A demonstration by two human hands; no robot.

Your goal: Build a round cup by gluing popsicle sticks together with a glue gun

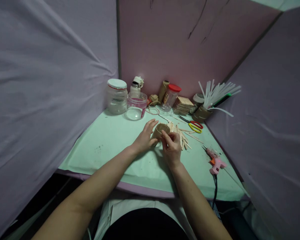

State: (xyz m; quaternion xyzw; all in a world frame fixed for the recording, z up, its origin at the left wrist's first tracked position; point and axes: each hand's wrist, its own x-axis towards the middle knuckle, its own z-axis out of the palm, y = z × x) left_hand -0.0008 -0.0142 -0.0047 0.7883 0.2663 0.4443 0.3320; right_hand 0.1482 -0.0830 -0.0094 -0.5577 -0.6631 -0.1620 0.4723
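A short brown cylinder [162,128], cup-like with an uneven rim, stands tilted on the green-covered table between both hands. My left hand [146,137] curves round its left side, thumb at the near side and fingers beyond. At its right front, the fingertips of my right hand [172,146] are pinched together against the wall near the rim; whatever lies between them is too small to make out. Thin flat wooden sticks [184,141] are scattered just behind and right of my right hand.
Scissors [196,126] with red and yellow handles lie right of the sticks. A pink glue gun [216,163] with a cord lies at the right. Along the back stand a lidded jar [117,98], an open tub [137,106], a red-lidded jar [171,96], stacked wooden squares [183,105] and white glue sticks [216,93].
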